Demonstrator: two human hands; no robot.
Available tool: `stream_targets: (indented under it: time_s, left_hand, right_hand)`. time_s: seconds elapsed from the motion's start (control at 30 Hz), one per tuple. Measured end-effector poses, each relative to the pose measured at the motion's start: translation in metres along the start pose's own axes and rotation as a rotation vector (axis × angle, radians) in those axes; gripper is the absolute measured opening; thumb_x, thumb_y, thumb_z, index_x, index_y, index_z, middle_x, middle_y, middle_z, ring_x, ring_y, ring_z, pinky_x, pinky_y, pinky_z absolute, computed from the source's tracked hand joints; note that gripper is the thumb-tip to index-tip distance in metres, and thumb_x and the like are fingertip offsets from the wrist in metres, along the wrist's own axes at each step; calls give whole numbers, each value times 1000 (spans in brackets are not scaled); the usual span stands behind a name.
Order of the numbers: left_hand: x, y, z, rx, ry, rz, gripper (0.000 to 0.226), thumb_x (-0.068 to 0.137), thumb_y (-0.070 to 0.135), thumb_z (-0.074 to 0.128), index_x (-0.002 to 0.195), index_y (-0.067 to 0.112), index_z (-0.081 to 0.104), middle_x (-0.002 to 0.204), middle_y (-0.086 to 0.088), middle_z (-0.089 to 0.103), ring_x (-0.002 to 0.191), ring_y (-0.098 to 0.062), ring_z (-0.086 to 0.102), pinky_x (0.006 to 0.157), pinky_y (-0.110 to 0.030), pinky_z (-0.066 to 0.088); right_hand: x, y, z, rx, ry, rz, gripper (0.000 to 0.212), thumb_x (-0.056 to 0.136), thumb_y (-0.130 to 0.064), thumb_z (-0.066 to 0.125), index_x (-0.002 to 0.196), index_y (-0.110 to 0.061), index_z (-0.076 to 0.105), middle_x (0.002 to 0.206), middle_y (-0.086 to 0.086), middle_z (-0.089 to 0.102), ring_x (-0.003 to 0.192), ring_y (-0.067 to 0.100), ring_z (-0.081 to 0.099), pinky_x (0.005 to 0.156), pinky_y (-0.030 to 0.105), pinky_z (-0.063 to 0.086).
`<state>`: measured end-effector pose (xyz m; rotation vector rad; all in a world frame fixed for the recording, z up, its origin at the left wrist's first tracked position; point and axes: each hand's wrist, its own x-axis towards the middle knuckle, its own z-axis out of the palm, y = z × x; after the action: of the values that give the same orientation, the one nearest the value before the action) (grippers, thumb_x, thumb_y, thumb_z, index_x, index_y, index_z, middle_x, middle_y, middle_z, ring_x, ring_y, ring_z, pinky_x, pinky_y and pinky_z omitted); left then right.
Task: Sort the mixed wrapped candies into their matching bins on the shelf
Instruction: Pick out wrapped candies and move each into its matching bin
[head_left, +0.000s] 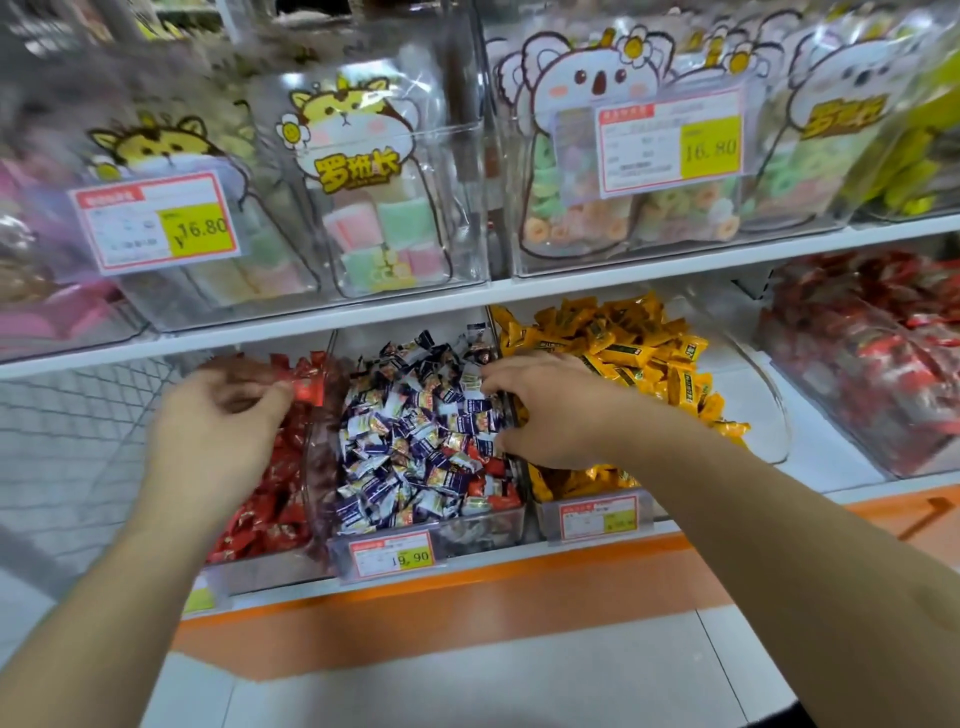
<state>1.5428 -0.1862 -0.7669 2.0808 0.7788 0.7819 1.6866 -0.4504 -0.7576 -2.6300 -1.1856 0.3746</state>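
Floor: pale tiles (467, 691) nearest the camera, with an orange band (519, 587) along the foot of the shelf.
Lower shelf: white shelf edge (519, 553) carrying three clear plastic bins side by side, each touching the next.
Left hand: the left hand (218, 421) hovers over the left bin, thumb and fingertips pinching one red wrapped candy (307, 389) by its end, just above the pile.
Right hand: the right hand (545, 410) reaches into the middle bin with fingers curled down among the wrappers; whether it grips a piece I cannot tell.
Left bin: clear bin of red wrapped candies (270, 499), heaped below the left hand.
Middle bin: clear bin of purple-and-white wrapped candies (415, 457), with a few red pieces mixed in near its front right; a price tag reading 19.90 (392, 556) sits on its front.
Right bin: clear bin of yellow wrapped candies (634, 353), just beside the right wrist, with a small price tag (600, 517) in front.
Far right: clear bin of red packets (872, 364), apart from the three.
Upper shelf: clear boxes with cartoon animal stickers holding pastel marshmallow cubes (384, 228) and sugared ring gummies (582, 218); two price tags read 16.80 (156, 223), (670, 148).
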Motion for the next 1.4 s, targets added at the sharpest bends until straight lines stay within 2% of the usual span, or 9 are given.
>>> stream_targets:
  time_s: [0.17, 0.33, 0.43, 0.53, 0.8, 0.97, 1.17, 1.3, 1.4]
  left_hand:
    - [-8, -5, -2, 534, -20, 206, 28, 91, 29, 71, 116, 15, 69, 109, -11, 73, 102, -35, 66, 91, -48, 55]
    - [-47, 26, 53, 415, -412, 539, 29, 95, 27, 71, 124, 32, 67, 124, 18, 61, 112, -4, 55, 105, -28, 45]
    - [-51, 19, 91, 474, -660, 547, 42, 95, 31, 72, 135, 34, 61, 132, 19, 55, 123, -7, 51, 107, -34, 48]
    - [-43, 18, 107, 538, -739, 505, 49, 91, 32, 78, 138, 32, 63, 132, 14, 54, 117, -12, 55, 102, -34, 50]
    - [-37, 8, 107, 522, -616, 487, 21, 89, 24, 81, 109, 31, 79, 114, 12, 70, 101, -12, 66, 95, -33, 55]
    - [-27, 21, 85, 393, -372, 383, 22, 90, 23, 80, 110, 31, 79, 106, 8, 71, 72, -3, 64, 82, -26, 57]
    - [-9, 17, 62, 711, -109, 496, 36, 94, 23, 70, 129, 19, 69, 126, -9, 69, 110, -36, 64, 102, -49, 52]
    - [-32, 21, 78, 571, -399, 611, 37, 93, 21, 73, 129, 25, 69, 124, 5, 66, 113, -18, 60, 105, -40, 51]
    - [-44, 23, 92, 507, -766, 477, 29, 94, 29, 74, 123, 33, 72, 112, 13, 70, 95, -5, 65, 92, -32, 57]
  right_hand:
    - [-1, 0, -1, 4, 5, -3, 67, 97, -41, 66, 157, -31, 38, 169, -14, 21, 157, 14, 9, 128, 44, -1]
    - [1, -1, 0, 4, 20, 1, 66, 96, -40, 67, 155, -30, 40, 168, -12, 25, 156, 15, 13, 127, 44, 1]
    - [0, -1, 0, 11, 32, 1, 63, 96, -40, 66, 153, -30, 42, 165, -12, 29, 155, 15, 16, 126, 42, 4]
    - [-1, 0, 2, 21, 34, 3, 63, 97, -41, 65, 154, -31, 41, 167, -14, 26, 156, 14, 13, 126, 40, 2]
    - [1, 4, 2, 34, 26, -10, 63, 96, -39, 65, 153, -29, 42, 165, -12, 28, 155, 14, 15, 126, 40, 2]
    - [1, 5, 1, 26, 18, -20, 64, 97, -38, 64, 155, -29, 40, 167, -13, 25, 156, 13, 12, 126, 40, 1]
    - [1, 4, 2, 18, 9, -17, 64, 97, -38, 64, 156, -29, 39, 168, -14, 22, 156, 13, 10, 126, 42, 0]
    - [1, 3, 3, 18, 23, -16, 63, 97, -38, 64, 155, -30, 41, 167, -14, 24, 156, 13, 12, 127, 42, 1]
    - [0, 3, 3, 19, 26, -19, 62, 97, -38, 63, 154, -29, 41, 167, -13, 25, 156, 13, 12, 126, 42, 2]
